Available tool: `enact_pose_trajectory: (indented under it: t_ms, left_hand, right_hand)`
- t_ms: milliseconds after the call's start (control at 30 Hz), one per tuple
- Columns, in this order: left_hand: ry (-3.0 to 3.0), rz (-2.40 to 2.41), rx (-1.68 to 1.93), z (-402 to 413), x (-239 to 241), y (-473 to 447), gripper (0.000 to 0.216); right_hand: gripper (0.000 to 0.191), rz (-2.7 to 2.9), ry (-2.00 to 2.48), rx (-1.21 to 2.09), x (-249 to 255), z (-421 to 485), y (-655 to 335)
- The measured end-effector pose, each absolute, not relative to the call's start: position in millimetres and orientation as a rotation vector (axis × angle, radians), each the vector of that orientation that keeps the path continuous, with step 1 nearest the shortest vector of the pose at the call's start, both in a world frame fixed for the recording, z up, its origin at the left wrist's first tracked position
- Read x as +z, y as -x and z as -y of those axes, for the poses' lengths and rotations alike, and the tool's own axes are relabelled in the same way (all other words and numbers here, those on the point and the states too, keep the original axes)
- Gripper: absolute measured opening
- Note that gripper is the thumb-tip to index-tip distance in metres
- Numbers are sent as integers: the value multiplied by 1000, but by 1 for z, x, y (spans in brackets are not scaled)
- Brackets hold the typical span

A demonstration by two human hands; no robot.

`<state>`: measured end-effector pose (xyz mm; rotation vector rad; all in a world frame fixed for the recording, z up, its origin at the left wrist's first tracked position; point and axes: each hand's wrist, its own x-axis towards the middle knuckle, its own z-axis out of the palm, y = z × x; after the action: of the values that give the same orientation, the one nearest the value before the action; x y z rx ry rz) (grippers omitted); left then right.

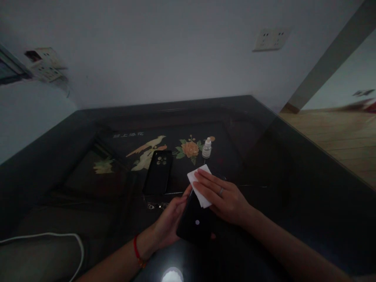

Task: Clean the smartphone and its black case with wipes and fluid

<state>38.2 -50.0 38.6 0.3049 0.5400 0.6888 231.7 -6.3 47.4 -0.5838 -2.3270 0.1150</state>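
Note:
A black smartphone (190, 225) lies tilted in my left hand (170, 223), which grips it from below and along its left edge; a small striped round mark glows on its screen. My right hand (223, 196) presses a folded white tissue (201, 196) flat against the upper part of the screen, fingers together over it. Beyond the phone, a black phone case (158, 172) lies on the dark table, camera cutouts at its far end. A small white-capped dropper bottle (206, 149) stands upright past the tissue.
The glossy dark table (264, 156) bears a bird-and-flower picture and reflects a round light. A metal chain (155, 205) lies near the case. At the left, a white cable (58, 235) curves over the surface. A wall with sockets (272, 39) rises behind.

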Motion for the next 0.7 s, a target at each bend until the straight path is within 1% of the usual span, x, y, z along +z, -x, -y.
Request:
enact_pose_trajectory:
  t_ms: [67, 233, 400, 567, 633, 700]
  left_hand:
    - [-294, -564, 702, 49, 40, -38, 49]
    - [-287, -524, 740, 46, 44, -39, 52]
    - [-294, -680, 764, 46, 34, -36, 51]
    - [-290, -597, 765, 46, 38, -37, 50]
    - [-256, -557, 772, 45, 39, -38, 47]
    - [-195, -567, 813, 43, 36, -38, 45]
  right_hand:
    - [49, 2345, 550, 115, 46, 6, -231]
    - [52, 2247, 743, 36, 42, 2, -232]
    - [42, 2427, 498, 6, 38, 9, -225]
    - [43, 2296, 723, -68, 37, 1, -231]
    - [39, 2326, 706, -122, 37, 2, -229]
    - [36, 2422, 573, -140, 38, 8, -222]
